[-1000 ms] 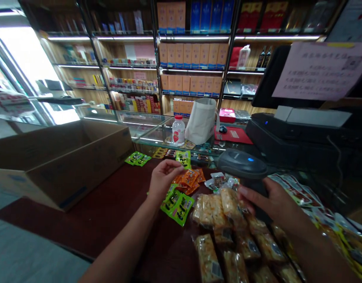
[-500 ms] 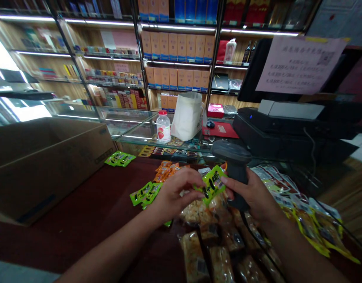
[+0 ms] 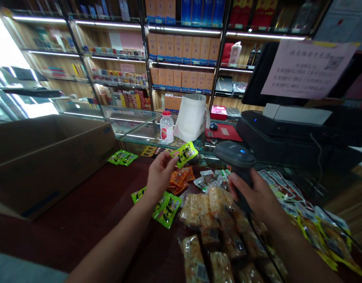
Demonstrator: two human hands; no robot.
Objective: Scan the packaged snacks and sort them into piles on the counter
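Now shifted left of, thus apart from, the dark-grey, pistol-shaped plastic scanner [image 3: 235, 154] the right hand [image 3: 256, 192] grips, a glossy green plastic packet [image 3: 186, 153], print unreadably blurred, is pinched by the left hand [image 3: 160, 175].

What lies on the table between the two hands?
In the head view, orange packets, clear packets and some wrapped golden snacks lie between left hand and right hand.

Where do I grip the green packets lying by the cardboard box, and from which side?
Likely best to pinch the right edge of the green packets, coming from the right and slightly above: they lie thin and flat on the dark tabletop, and the cardboard box stands on their left. The left hand, nearer, holds another green packet.
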